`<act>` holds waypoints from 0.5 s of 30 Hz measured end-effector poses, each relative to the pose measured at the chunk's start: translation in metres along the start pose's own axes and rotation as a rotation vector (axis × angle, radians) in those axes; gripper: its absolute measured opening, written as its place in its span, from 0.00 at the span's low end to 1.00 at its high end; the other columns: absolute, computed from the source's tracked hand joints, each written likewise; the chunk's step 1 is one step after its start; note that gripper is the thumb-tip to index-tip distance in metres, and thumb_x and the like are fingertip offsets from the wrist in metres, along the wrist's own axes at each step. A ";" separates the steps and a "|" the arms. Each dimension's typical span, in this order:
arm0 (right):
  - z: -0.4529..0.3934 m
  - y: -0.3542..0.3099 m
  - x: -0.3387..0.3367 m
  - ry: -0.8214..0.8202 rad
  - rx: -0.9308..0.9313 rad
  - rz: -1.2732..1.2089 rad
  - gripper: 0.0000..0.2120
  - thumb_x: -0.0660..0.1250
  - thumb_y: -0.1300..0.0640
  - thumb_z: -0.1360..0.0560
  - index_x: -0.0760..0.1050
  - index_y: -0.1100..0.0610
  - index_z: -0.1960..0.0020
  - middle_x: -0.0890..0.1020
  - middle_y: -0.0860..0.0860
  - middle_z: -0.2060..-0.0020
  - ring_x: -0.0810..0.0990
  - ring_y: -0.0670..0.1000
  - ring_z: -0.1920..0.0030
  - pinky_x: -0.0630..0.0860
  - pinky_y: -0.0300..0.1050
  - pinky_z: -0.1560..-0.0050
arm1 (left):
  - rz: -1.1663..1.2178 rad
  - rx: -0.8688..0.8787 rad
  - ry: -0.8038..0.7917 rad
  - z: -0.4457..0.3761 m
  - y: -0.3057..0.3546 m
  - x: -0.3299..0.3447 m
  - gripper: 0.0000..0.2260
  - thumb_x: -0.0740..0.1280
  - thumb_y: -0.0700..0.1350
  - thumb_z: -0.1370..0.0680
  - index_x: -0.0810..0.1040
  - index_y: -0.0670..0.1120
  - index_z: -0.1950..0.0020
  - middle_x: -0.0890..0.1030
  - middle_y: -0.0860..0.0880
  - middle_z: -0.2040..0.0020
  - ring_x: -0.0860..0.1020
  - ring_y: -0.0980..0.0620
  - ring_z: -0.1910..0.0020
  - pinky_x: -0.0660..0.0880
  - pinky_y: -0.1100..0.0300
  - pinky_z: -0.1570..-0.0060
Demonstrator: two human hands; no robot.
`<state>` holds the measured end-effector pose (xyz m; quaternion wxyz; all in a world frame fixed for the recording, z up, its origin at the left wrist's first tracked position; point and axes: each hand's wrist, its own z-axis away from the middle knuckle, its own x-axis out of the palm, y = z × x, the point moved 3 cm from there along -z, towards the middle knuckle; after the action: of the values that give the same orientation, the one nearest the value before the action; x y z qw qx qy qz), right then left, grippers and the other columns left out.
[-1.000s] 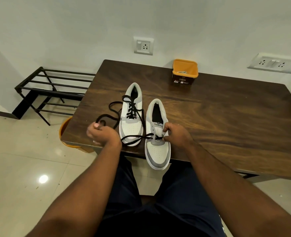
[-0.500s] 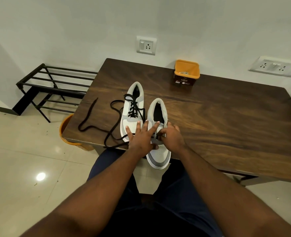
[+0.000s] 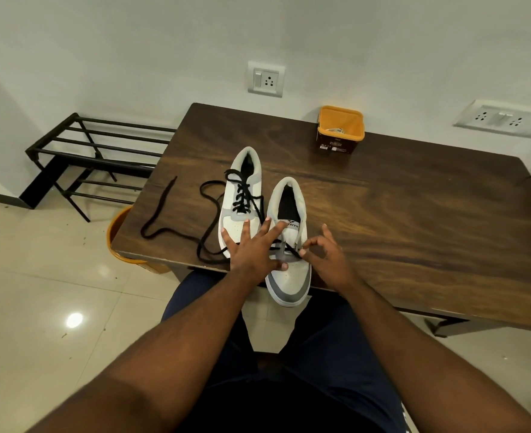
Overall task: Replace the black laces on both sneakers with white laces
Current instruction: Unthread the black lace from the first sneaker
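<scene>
black lace [image 3: 209, 235] trails loose on wood surface [image 3: 398, 214] L of sneakers, far end still in R sneaker [image 3: 289, 245] eyelets | L hand [image 3: 255, 248] flat, fingers spread over both toes | R hand [image 3: 326, 254] thumb+index pinching lace at R sneaker | L sneaker [image 3: 242, 201] still laced black | orange tub [image 3: 340, 129] at back w/ white laces, well apart

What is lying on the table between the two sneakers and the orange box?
Nothing: the head view shows only bare wooden table between the sneakers and the orange box.
</scene>
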<state>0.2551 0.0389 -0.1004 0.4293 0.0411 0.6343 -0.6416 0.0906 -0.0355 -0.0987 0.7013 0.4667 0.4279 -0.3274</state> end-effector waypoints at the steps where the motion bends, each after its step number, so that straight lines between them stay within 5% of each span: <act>1: -0.004 -0.007 0.003 0.007 -0.039 0.099 0.06 0.70 0.50 0.26 0.78 0.48 0.49 0.53 0.51 0.22 0.55 0.55 0.24 0.59 0.55 0.29 | 0.003 0.000 0.006 0.001 0.000 0.000 0.42 0.73 0.62 0.30 0.48 0.69 0.25 0.50 0.58 0.20 0.44 0.41 0.21 0.33 0.28 0.35; 4: -0.012 -0.026 0.014 -0.009 -0.148 0.406 0.10 0.68 0.49 0.25 0.78 0.47 0.44 0.55 0.50 0.22 0.55 0.59 0.25 0.62 0.59 0.30 | 0.040 -0.008 0.011 0.001 0.001 -0.002 0.38 0.74 0.60 0.31 0.55 0.65 0.28 0.54 0.57 0.21 0.47 0.40 0.21 0.33 0.28 0.35; 7: -0.014 -0.032 0.020 0.035 -0.165 0.523 0.07 0.64 0.52 0.23 0.80 0.51 0.50 0.57 0.51 0.23 0.55 0.58 0.25 0.63 0.57 0.32 | 0.063 -0.009 0.010 0.002 0.002 -0.005 0.34 0.76 0.58 0.32 0.59 0.62 0.32 0.58 0.56 0.21 0.47 0.41 0.21 0.32 0.29 0.34; 15: 0.011 0.002 -0.008 0.389 0.025 0.042 0.06 0.65 0.61 0.23 0.74 0.55 0.58 0.58 0.52 0.23 0.62 0.57 0.27 0.59 0.46 0.38 | 0.085 -0.021 0.016 0.002 0.004 -0.002 0.32 0.76 0.56 0.31 0.60 0.61 0.35 0.63 0.55 0.23 0.45 0.41 0.21 0.32 0.29 0.35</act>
<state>0.2664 0.0333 -0.0948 0.3111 0.1830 0.6963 -0.6205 0.0935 -0.0361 -0.0949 0.7162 0.4795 0.4167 -0.2891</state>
